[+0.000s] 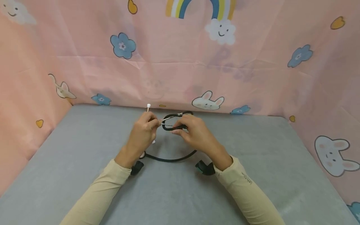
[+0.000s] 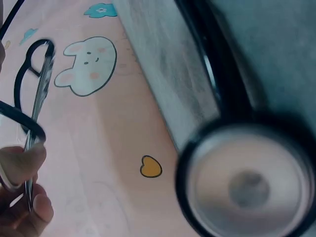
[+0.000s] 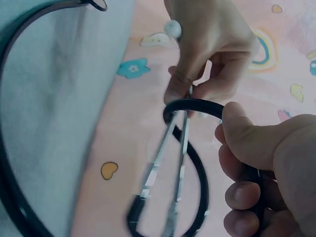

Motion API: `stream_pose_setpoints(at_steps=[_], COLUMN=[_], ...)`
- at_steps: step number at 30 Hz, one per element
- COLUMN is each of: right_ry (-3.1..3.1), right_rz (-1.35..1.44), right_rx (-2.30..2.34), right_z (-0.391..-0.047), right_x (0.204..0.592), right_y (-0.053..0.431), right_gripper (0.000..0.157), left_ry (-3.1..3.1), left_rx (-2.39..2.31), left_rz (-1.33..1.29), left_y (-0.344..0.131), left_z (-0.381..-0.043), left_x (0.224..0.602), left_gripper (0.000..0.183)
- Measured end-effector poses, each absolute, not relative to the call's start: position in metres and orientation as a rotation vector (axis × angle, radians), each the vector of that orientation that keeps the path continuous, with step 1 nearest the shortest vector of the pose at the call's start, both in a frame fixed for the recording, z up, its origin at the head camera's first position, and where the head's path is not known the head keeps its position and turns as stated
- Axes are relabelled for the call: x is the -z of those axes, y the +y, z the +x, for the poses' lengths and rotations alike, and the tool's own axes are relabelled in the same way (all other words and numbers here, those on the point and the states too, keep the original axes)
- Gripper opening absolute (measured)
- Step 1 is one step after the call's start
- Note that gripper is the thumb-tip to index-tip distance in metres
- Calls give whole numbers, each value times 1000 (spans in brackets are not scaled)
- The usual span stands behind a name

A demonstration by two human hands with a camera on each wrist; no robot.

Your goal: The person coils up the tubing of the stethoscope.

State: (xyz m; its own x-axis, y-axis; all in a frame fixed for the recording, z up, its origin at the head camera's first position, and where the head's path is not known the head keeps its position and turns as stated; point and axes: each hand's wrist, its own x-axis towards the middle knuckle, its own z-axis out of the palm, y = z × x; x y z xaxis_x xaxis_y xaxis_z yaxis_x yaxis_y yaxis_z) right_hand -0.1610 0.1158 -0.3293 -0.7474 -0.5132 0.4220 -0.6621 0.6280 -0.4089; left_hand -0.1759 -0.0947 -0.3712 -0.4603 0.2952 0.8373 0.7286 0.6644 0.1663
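A black stethoscope (image 1: 168,160) is held up between both hands over the grey tabletop. My left hand (image 1: 142,128) pinches its metal ear tubes (image 3: 181,158), and a white ear tip (image 1: 148,106) sticks up beyond the fingers. With thumb and curled fingers, my right hand (image 1: 197,131) grips the black tubing (image 3: 200,168), which loops around the metal tubes near the left fingertips. More tubing hangs in a curve below the hands. Large and blurred in the left wrist view, the round chest piece (image 2: 249,173) dangles under the left wrist.
The grey tabletop (image 1: 84,150) spreads beneath both arms. A pink printed cloth (image 1: 168,68) stands behind it and along both sides. Black wrist mounts (image 1: 205,168) sit under the beige sleeves (image 1: 98,190).
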Motion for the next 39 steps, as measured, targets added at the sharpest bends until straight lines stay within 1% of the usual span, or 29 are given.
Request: stream_pose_setpoints(at_steps=[6, 10, 18, 24, 30, 35, 39], right_ry=[-2546, -2538, -2484, -2506, -2460, -2367, -2307], right_rz=[903, 872, 828, 860, 947, 962, 856], right_rx=[-826, -863, -902, -951, -1070, -1189, -1292], right_z=[-163, -165, -177, -182, -186, -189, -189], right_x=[326, 325, 329, 331, 333, 335, 336], right_y=[121, 126, 136, 142, 149, 152, 149], right_gripper=[12, 11, 14, 15, 14, 12, 12], left_ry=[-2094, -2091, -2076, -2047, -1967, -1934, -1929], left_rx=[572, 552, 599, 772, 847, 944, 1002], left_rz=[-965, -1036, -1182, -1321, -1471, -1488, -1458], left_y=[-92, -91, -90, -94, -92, -92, -93], left_z=[-173, -172, -173, -176, -175, -174, -174], left_x=[372, 371, 368, 368, 365, 361, 359], left_gripper=[10, 7, 8, 13, 15, 19, 20])
